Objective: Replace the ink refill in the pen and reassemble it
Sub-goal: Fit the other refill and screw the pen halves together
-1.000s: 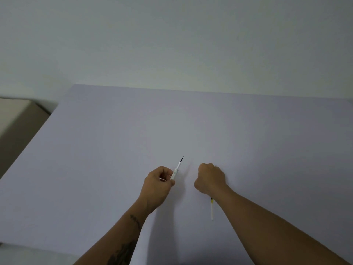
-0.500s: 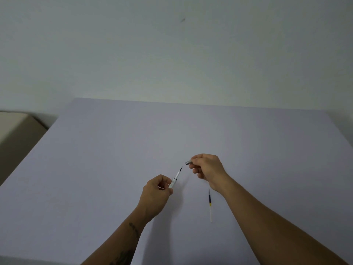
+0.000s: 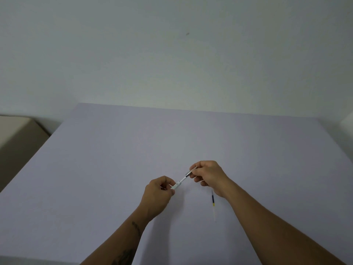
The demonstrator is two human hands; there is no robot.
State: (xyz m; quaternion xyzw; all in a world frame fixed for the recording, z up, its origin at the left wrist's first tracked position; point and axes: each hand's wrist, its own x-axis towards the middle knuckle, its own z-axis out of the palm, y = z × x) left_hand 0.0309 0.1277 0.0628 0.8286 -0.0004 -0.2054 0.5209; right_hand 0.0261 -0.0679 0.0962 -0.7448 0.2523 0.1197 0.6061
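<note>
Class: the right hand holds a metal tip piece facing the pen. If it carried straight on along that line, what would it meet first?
Probably the pen barrel in the left hand. The right hand has the tip piece on the refill.

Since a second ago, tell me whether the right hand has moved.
Yes. The right hand rose off the table, away from the loose refill lying there, and went left to the pen in the left hand.

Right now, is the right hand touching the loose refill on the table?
Apart. The head view shows the right hand raised at the pen, with bare table around the loose refill.
</note>
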